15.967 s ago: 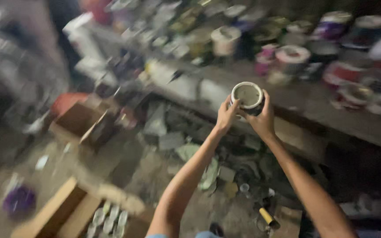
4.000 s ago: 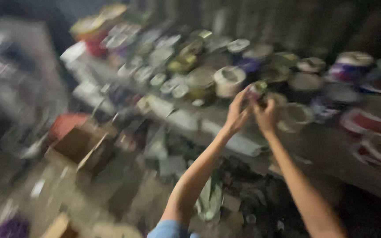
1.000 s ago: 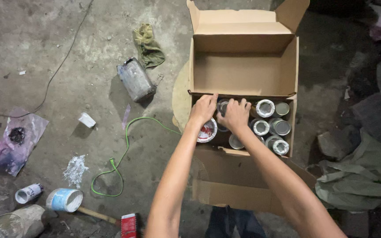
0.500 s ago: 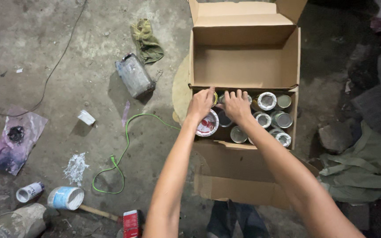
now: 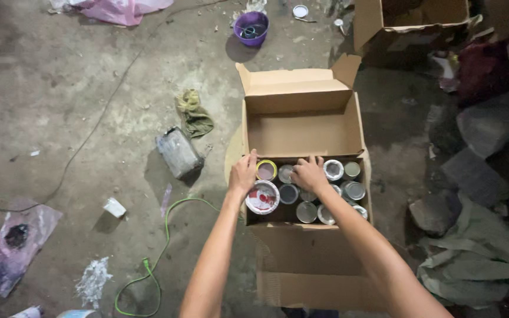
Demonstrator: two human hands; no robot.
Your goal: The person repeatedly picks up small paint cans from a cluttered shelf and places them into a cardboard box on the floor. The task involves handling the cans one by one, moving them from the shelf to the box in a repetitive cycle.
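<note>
Both grips rest loosely open, left hand (image 5: 243, 175) and right hand (image 5: 309, 174) on cans (image 5: 305, 194) filling the box's (image 5: 301, 132) near end, on a dusty concrete floor (image 5: 78, 118) beside a green cord (image 5: 160, 253).

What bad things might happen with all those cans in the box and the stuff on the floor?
The cardboard box holds many small tins packed at one end, so it might sag or tip if lifted. The left hand and right hand reach among metal rims, which might scrape fingers. The green cord loops on the floor beside the box and might trip someone.
</note>
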